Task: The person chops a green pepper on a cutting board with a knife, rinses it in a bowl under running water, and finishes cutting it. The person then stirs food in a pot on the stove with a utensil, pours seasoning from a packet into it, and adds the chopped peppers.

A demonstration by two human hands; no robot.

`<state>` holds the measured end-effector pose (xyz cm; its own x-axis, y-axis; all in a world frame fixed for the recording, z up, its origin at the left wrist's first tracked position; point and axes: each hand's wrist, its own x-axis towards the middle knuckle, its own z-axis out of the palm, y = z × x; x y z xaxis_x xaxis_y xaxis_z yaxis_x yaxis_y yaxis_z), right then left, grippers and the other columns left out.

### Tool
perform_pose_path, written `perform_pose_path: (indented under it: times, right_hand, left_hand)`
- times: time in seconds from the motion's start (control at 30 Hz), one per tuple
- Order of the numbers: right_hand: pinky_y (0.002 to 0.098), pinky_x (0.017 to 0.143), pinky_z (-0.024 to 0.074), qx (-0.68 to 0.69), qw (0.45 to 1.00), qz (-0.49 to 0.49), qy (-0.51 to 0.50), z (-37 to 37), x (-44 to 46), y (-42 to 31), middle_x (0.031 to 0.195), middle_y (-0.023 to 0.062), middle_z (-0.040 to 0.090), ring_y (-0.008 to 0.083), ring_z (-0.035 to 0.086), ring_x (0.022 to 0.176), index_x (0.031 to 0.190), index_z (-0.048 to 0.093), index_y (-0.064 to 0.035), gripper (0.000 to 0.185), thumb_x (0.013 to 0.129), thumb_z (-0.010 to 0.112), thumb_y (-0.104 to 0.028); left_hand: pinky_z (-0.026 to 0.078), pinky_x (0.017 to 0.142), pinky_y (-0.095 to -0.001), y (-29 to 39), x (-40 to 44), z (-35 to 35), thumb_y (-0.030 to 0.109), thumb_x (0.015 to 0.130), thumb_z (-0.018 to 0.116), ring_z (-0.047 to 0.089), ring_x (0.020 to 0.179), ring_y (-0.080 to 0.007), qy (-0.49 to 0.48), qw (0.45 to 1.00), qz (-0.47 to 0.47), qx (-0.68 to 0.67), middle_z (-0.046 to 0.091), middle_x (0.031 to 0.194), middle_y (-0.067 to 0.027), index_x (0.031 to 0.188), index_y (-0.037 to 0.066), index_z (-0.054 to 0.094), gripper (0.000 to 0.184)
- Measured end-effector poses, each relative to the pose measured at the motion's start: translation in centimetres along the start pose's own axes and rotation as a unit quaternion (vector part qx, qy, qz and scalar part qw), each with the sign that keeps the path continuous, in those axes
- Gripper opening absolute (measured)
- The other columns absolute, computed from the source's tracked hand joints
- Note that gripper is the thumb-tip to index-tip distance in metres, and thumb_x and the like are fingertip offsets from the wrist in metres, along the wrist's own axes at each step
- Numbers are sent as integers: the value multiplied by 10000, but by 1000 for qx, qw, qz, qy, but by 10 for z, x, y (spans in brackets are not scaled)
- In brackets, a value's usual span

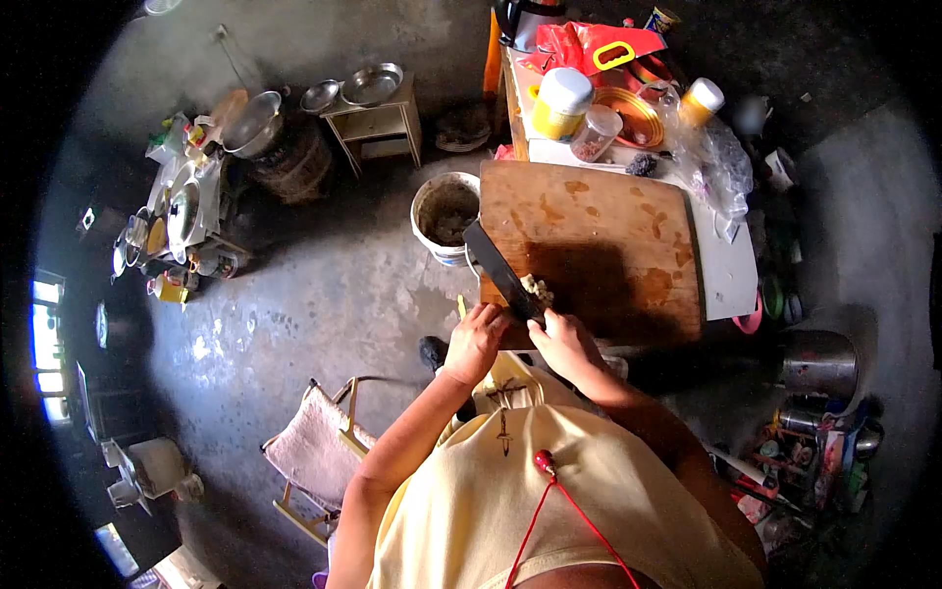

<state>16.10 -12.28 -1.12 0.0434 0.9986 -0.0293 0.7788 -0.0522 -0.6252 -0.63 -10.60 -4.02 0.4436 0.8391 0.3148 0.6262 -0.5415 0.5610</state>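
Observation:
My right hand [566, 345] is closed around the handle of a cleaver [502, 273]. The dark, broad blade slants away to the left over the near left corner of a wooden cutting board [589, 221]. Beside the blade, on its right, lies a small heap of pale chopped pieces [536, 287]. At the board's near left edge is my left hand [476, 342], its fingers curled in close to the cleaver. What those fingers hold, if anything, is hidden. Wet patches mark the board's surface.
Left of the board stands a white bucket [419, 221]. Behind it are jars [562, 103], an orange basket [638, 113] and plastic bags [708, 152]. A folding chair [319, 437] is at my left; a metal pot [820, 363] stands at the right.

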Motion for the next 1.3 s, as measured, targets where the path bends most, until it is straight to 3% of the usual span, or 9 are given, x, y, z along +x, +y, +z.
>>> perform_pose_path:
  times: [0.23, 0.4, 0.47, 0.6, 1.0, 1.13, 1.2, 1.27, 1.3]
  right_hand:
    - [466, 510, 433, -5, 988, 38, -152, -43, -24, -6, 630, 252, 537, 412, 573, 618, 862, 548, -5, 236, 831, 517, -238]
    - [465, 515, 435, -40, 986, 31, -161, -25, -24, 24, 659, 259, 547, 421, 571, 634, 844, 542, 7, 247, 836, 510, -237]
    - [461, 524, 446, -105, 991, -60, -54, -17, -20, 34, 670, 261, 553, 420, 573, 642, 824, 546, 9, 256, 840, 505, -243]
    - [465, 529, 450, -87, 985, -7, -147, -40, 5, 16, 660, 231, 564, 392, 576, 613, 808, 540, -17, 224, 839, 508, -236]
    - [469, 535, 458, -131, 960, -89, -232, -72, -24, 29, 625, 226, 557, 397, 578, 615, 767, 506, 2, 211, 840, 504, -196]
    - [465, 531, 464, -97, 956, -42, -273, -74, -18, 20, 625, 230, 558, 393, 582, 610, 757, 506, 1, 218, 844, 505, -200]
    - [467, 544, 473, -82, 964, -1, -253, -54, -5, 14, 640, 250, 559, 406, 586, 629, 812, 534, 17, 224, 845, 504, -203]
    - [429, 449, 420, -112, 975, -117, -155, -19, -5, 31, 559, 186, 527, 339, 545, 491, 761, 520, -23, 201, 842, 495, -204]
    - [429, 449, 420, -110, 974, -121, -154, -16, -3, 27, 559, 186, 527, 339, 545, 491, 761, 520, -23, 201, 842, 495, -204]
  left_hand:
    - [476, 710, -363, -2, -4, -9, 29, 631, 568, 525, 852, -287, 7, 999, 5, -42, 541, 886, -94, 870, 48, 602, 242]
    - [475, 727, -351, 1, -1, -10, 16, 639, 552, 521, 866, -275, -17, 1000, 5, -17, 536, 916, -89, 895, 46, 594, 260]
    - [469, 741, -343, 3, 5, -6, 13, 661, 541, 513, 870, -264, -23, 1000, 8, -4, 526, 918, -86, 897, 46, 587, 243]
    - [467, 738, -351, 4, 17, 4, 20, 666, 536, 512, 860, -271, 15, 1000, 7, -10, 528, 928, -88, 902, 47, 590, 243]
    - [466, 670, -348, 5, 9, 2, 67, 655, 552, 513, 845, -250, -17, 999, 25, 26, 512, 889, -77, 864, 59, 618, 219]
    - [472, 654, -340, 3, 5, 6, 65, 653, 553, 513, 845, -250, -4, 999, 40, 1, 508, 874, -73, 856, 56, 622, 215]
    - [473, 670, -338, 1, 5, 8, 61, 651, 558, 513, 842, -247, -19, 999, 25, -10, 512, 882, -68, 878, 55, 614, 234]
    - [474, 681, -337, 2, 8, 7, 55, 651, 562, 513, 839, -246, -27, 999, 25, -5, 513, 879, -68, 892, 52, 608, 246]
    - [475, 692, -336, 4, 7, 4, 48, 650, 566, 513, 835, -245, -40, 999, 24, 0, 514, 875, -68, 905, 49, 602, 258]
